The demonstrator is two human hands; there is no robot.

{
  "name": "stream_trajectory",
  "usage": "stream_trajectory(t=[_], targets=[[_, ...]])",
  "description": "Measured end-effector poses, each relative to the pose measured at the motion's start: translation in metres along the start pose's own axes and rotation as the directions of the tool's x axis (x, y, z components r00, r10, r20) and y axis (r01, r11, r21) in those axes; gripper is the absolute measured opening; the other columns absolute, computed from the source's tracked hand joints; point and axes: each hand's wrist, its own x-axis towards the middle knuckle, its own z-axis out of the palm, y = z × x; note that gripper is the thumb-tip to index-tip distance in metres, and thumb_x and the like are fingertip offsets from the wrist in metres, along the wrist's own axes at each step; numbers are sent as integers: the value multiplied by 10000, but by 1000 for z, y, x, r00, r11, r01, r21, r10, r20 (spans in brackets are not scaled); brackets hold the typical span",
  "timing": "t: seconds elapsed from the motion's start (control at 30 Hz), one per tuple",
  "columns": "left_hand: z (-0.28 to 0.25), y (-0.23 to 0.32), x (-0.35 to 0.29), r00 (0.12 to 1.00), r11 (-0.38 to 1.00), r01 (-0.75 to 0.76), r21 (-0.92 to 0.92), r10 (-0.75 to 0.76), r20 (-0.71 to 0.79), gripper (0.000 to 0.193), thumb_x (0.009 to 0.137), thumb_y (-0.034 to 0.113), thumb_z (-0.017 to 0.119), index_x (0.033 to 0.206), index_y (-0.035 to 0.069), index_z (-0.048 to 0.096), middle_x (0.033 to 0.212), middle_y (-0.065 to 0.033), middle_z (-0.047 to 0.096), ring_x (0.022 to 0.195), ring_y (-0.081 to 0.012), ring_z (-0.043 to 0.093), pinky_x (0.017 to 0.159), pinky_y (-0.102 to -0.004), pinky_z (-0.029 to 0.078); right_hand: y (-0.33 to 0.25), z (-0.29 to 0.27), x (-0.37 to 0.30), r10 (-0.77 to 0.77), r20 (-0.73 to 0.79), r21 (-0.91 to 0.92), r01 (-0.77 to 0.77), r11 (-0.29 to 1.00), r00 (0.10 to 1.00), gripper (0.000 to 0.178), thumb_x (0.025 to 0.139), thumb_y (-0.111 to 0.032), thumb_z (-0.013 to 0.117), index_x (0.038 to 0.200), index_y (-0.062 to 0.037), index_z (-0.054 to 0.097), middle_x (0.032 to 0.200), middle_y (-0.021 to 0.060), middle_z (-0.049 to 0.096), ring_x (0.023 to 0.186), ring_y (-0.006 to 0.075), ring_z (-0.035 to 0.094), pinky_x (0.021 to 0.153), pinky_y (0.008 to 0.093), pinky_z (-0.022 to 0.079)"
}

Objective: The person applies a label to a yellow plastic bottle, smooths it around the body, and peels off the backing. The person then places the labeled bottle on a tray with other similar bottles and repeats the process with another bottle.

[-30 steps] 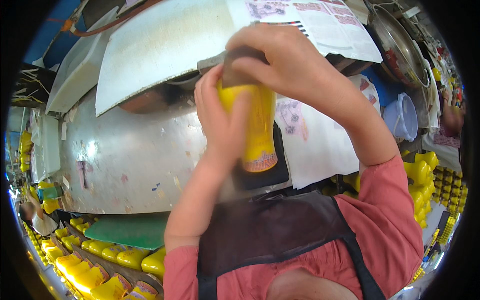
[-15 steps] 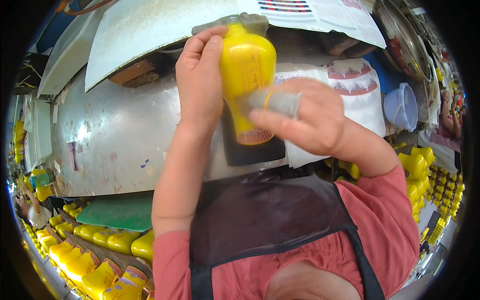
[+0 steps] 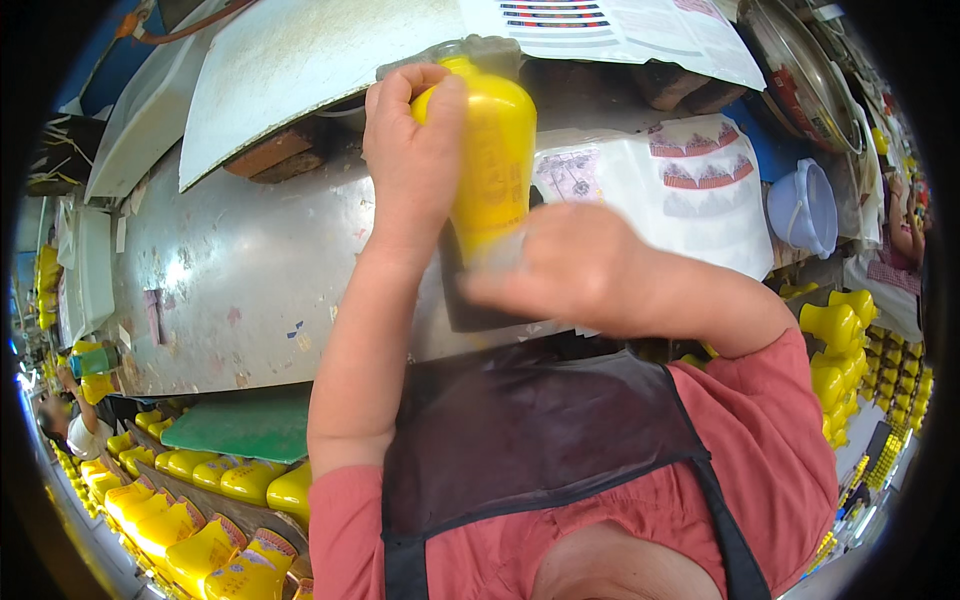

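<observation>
Upper centre, I see the left hand [image 3: 412,155] clamped on a yellow bottle [image 3: 497,150]; mid-frame, the blurred right hand's [image 3: 580,265] grip I cannot tell

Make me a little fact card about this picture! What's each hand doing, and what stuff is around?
Left hand: gripping a yellow vase near its neck
Right hand: blurred, at the vase's lower end; something greyish by its fingers, too smeared to name
Vase: glossy, reddish markings, neck pointing away from the person
Near the vase's lower end: a black pad
Table: shiny metal, with colourful scraps
Right side: white printed sheets, a pale lilac bucket
Lower left: a green board, more yellow vases
</observation>
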Motion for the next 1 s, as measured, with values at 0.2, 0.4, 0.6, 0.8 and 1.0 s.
stream_trajectory(t=[0.2, 0.4, 0.6, 0.8, 1.0], targets=[[-1, -9, -3, 998, 941, 69, -331, -67, 17, 312, 1065, 263, 462, 1114, 14, 643, 1069, -87, 648, 956, -163, 614, 876, -303, 497, 36, 7, -22, 348, -310, 115, -328, 938, 885, 238, 718, -104, 766, 953, -122, 732, 914, 53, 712, 720, 231, 657, 624, 354, 532], [3, -7, -10, 995, 900, 85, -428, -102, -18, 366, 1094, 268, 378, 1143, 3, 626, 1055, -94, 655, 934, -164, 630, 864, -309, 520, 18, 36, -66, 125, -362, 186, -60, 981, 924, 271, 735, 27, 778, 969, -75, 686, 1050, 145, 746, 821, 291, 724, 699, 372, 576], [5, -2, -12, 972, 848, 204, -489, -236, -3, 399, 1114, 282, 330, 1221, 5, 597, 1114, -114, 662, 1010, -191, 658, 915, -343, 541, 11, 41, -51, 261, -510, 197, -184, 963, 819, 358, 695, 57, 784, 989, -101, 657, 1012, 95, 730, 818, 325, 702, 724, 367, 562], [2, 1, -21, 992, 918, 119, -378, -122, 15, 465, 1114, 394, 362, 1316, 1, 507, 1248, -113, 552, 1133, -196, 553, 1001, -332, 452, 10, 29, -52, 672, -257, 651, -389, 652, 695, 246, 880, 56, 715, 1086, -40, 621, 975, 84, 690, 849, 163, 693, 770, 316, 554], [-5, -13, -47, 958, 953, -286, 105, 281, 56, 685, 1048, 428, 473, 1525, -26, 286, 1482, -224, 349, 1377, -352, 375, 1179, -461, 283, 25, 21, -40, 868, 314, 707, -705, 57, 385, 540, 988, -315, 604, 1420, -17, 475, 1115, 195, 678, 1004, 273, 682, 900, 364, 533]])
